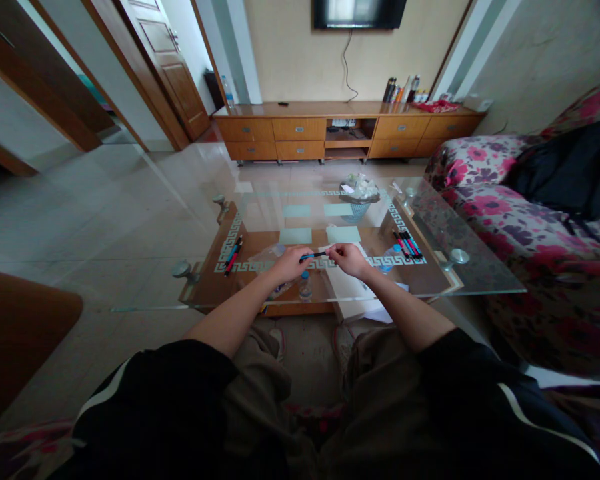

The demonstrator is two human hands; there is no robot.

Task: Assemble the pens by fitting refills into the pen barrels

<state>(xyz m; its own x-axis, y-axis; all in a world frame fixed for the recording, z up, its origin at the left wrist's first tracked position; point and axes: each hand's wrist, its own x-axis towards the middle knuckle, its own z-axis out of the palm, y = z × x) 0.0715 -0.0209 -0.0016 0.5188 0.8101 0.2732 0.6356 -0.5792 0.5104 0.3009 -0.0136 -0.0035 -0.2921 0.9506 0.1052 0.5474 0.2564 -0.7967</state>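
Observation:
Above the glass table (260, 280), a blue and black pen (314, 255) spans the gap between my two hands. My left hand (291, 264) is closed round its blue part. At the other side, the fingers of my right hand (347, 259) are pinched on its dark end; whether a cap is there I cannot make out. To the left lies a small group of pens (233, 255) in blue, pink and black. Several more pens (407, 245) in pink, blue and black lie side by side on the right.
A plastic bottle (305, 287) and a white box (347, 283) show beneath the glass. A filled waste basket (359, 208) stands toward the far side. Beyond is a wooden TV cabinet (300, 127); a flowered sofa (510, 220) with a black bag (570, 170) is on the right.

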